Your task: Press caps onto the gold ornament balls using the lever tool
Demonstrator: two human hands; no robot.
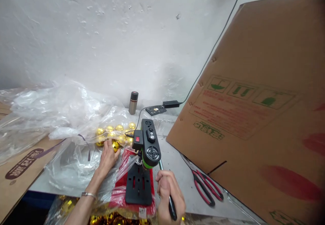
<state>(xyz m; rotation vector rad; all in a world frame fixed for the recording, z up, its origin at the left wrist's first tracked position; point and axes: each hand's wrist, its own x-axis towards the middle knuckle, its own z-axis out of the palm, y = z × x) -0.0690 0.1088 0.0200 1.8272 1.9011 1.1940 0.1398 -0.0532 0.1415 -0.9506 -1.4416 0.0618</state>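
My left hand (109, 155) reaches into a group of shiny gold mirror balls (119, 128) and has its thumb and fingers around one gold ball (115, 146). My right hand (169, 193) is wrapped around the black-gripped lever (172, 208) of a small bench drill press (149, 143). The press has a black head with a red switch and a slotted black base plate (138, 187). Its base stands on a red sheet (119, 187), partly under clear plastic film. More gold balls (111, 218) lie in clear plastic at the table's front edge.
Red-and-black-handled scissors (207, 187) lie right of the press, beside a large cardboard box (254, 116). A dark-capped bottle (133, 103), a phone-like black slab (155, 110) and a power adapter (171, 104) sit behind. Crumpled plastic film (63, 106) and cardboard (22, 171) fill the left.
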